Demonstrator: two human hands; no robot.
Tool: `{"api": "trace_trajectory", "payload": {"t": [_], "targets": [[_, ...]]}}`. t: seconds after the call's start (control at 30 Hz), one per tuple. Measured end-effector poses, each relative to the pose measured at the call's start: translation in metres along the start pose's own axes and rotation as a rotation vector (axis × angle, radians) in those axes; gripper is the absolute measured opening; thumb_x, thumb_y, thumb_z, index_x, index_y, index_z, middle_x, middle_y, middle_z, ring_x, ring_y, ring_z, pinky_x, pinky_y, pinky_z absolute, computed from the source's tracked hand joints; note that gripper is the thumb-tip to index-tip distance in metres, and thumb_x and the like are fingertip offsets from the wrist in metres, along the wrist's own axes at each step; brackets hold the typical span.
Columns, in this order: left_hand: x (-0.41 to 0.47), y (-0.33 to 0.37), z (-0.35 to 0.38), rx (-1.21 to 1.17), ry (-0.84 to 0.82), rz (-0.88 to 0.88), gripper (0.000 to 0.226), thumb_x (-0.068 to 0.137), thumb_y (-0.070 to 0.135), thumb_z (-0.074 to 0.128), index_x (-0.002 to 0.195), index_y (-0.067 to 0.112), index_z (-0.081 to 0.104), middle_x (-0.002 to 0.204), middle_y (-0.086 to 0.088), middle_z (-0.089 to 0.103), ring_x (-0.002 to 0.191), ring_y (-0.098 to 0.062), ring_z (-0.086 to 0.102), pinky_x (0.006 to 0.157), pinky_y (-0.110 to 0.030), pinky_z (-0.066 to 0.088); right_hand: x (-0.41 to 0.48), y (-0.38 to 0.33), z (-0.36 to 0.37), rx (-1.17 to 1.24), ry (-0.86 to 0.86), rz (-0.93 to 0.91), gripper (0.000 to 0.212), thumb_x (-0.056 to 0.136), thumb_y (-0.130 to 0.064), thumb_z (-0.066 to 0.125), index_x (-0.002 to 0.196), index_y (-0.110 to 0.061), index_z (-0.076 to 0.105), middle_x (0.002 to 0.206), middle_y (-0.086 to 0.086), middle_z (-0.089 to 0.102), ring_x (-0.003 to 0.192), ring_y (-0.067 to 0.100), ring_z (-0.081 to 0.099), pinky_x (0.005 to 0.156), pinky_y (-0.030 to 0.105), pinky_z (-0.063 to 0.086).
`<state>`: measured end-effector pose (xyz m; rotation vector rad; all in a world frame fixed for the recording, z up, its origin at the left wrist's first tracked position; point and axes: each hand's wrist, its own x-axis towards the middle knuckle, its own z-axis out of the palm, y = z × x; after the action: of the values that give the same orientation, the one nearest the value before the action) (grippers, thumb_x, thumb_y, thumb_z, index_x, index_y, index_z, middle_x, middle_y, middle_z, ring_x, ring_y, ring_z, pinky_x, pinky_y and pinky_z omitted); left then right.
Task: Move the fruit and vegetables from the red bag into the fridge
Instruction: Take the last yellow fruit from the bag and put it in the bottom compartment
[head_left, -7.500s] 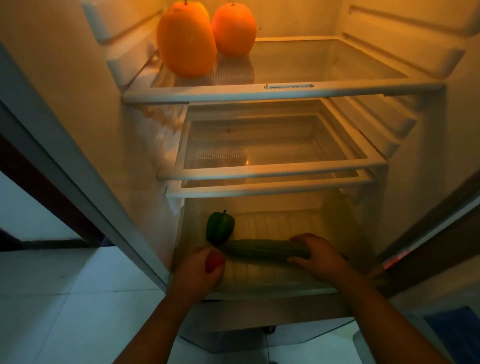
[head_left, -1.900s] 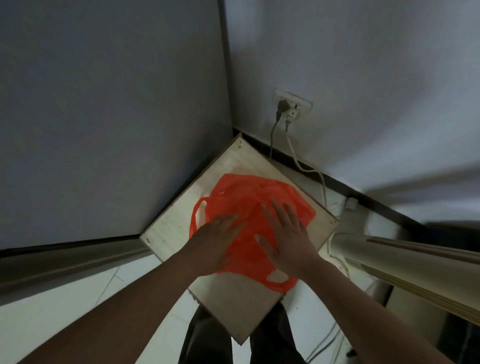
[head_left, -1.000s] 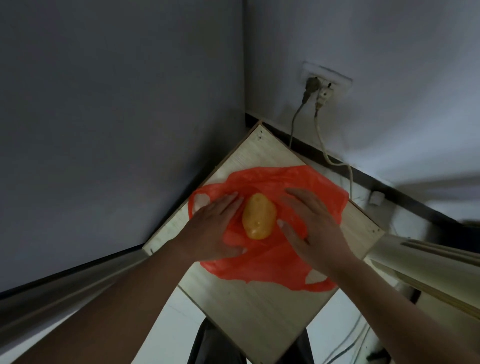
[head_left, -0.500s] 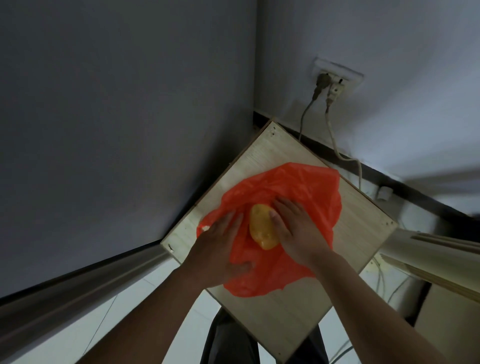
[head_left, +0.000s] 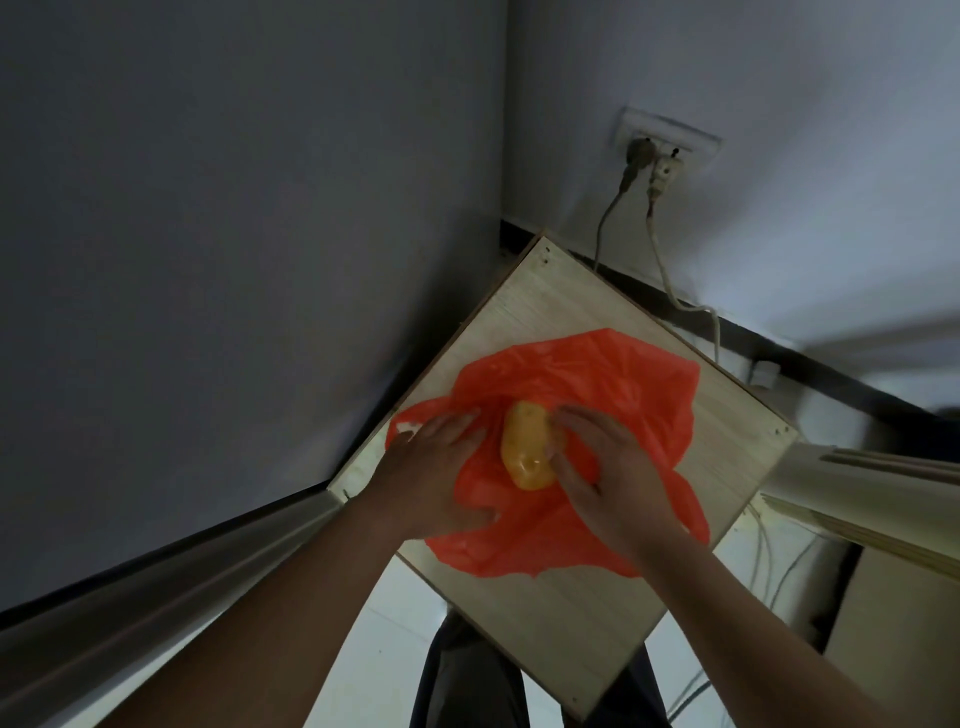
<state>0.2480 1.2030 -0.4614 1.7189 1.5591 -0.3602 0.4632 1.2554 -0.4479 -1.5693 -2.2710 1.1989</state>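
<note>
Red crinkly plastic bag (head_left: 623, 395) under smooth oval yellow potato (head_left: 524, 452)

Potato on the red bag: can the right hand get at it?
Probably yes: the potato lies uncovered on the red bag, nothing over it, and the right hand curls against its side.

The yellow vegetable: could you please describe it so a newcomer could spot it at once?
A wooden board sits in the wall corner, with a crumpled red bag on it. On the bag, between the left hand and right hand, lies the yellow vegetable, the only smooth, oval, yellow thing.
</note>
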Motion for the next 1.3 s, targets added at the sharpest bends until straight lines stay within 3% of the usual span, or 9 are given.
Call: {"api": "trace_trajectory", "payload": {"t": [0.07,0.17,0.27,0.37,0.53,0.77,1.03,1.3], "targets": [[-0.004,0.0,0.004,0.034,-0.038,-0.062,0.112,0.058,0.082,0.041,0.147,0.031,-0.003,0.157,0.006,-0.01,0.144,-0.02,-0.002,0.112,-0.055,0.017,0.0,-0.001,0.001,-0.025,0.054,-0.013,0.046,0.09,-0.046,0.04,0.128,-0.023,0.052,0.132,-0.004,0.051,0.122,0.008,0.04,0.101,0.033,0.035],[-0.009,0.012,0.004,0.001,-0.018,-0.148,0.108,0.068,0.077,0.051,0.147,0.028,-0.005,0.157,0.002,-0.01,0.144,-0.025,0.001,0.112,-0.052,0.021,0.002,-0.007,-0.005,-0.009,0.204,-0.024,0.038,0.089,-0.041,0.044,0.118,-0.021,0.058,0.12,-0.002,0.058,0.109,0.003,0.043,0.087,0.027,0.041],[-0.013,0.018,0.008,-0.073,-0.006,-0.179,0.107,0.07,0.076,0.05,0.147,0.028,-0.007,0.157,0.001,-0.009,0.144,-0.028,0.005,0.11,-0.048,0.027,0.0,-0.019,-0.003,-0.046,0.12,-0.012,0.037,0.087,-0.039,0.054,0.118,-0.019,0.059,0.115,-0.002,0.059,0.097,0.013,0.057,0.073,0.015,0.039],[-0.018,0.021,0.015,-0.119,0.003,-0.174,0.109,0.069,0.077,0.05,0.146,0.029,-0.009,0.157,0.002,-0.008,0.144,-0.027,0.004,0.11,-0.047,0.03,-0.005,-0.028,0.011,-0.114,0.007,0.053,0.051,0.084,-0.044,0.06,0.129,-0.022,0.05,0.131,-0.002,0.049,0.111,0.017,0.053,0.085,0.021,0.04],[-0.026,0.022,0.019,-0.16,0.041,-0.137,0.11,0.068,0.076,0.053,0.147,0.029,-0.007,0.157,0.003,-0.007,0.144,-0.024,0.005,0.11,-0.045,0.03,0.003,-0.039,0.026,-0.124,0.016,0.155,0.067,0.082,-0.046,0.062,0.139,-0.024,0.036,0.143,-0.001,0.036,0.126,0.022,0.041,0.099,0.032,0.037],[-0.045,0.018,0.011,-0.21,0.034,-0.134,0.105,0.07,0.073,0.054,0.147,0.032,-0.006,0.157,0.006,-0.011,0.144,-0.021,0.0,0.11,-0.047,0.029,-0.005,-0.037,0.02,-0.109,0.024,0.11,0.065,0.081,-0.039,0.065,0.137,-0.019,0.038,0.138,0.001,0.042,0.123,0.022,0.044,0.101,0.035,0.04],[-0.103,0.06,-0.049,-0.214,0.044,-0.121,0.096,0.078,0.068,0.051,0.148,0.031,-0.004,0.156,0.009,-0.013,0.143,-0.019,0.002,0.111,-0.041,0.024,-0.086,-0.071,-0.061,-0.011,0.107,0.18,0.075,0.075,-0.031,0.074,0.138,-0.013,0.037,0.135,0.007,0.045,0.115,0.027,0.052,0.087,0.041,0.052],[-0.179,0.136,-0.11,-0.218,0.22,-0.153,0.084,0.084,0.063,0.046,0.148,0.022,0.012,0.158,-0.004,0.0,0.143,-0.027,0.008,0.113,-0.046,0.024,-0.143,-0.127,-0.148,0.07,0.094,0.131,0.077,0.076,-0.035,0.072,0.14,-0.021,0.032,0.135,0.004,0.039,0.116,0.02,0.047,0.09,0.028,0.042]]}}
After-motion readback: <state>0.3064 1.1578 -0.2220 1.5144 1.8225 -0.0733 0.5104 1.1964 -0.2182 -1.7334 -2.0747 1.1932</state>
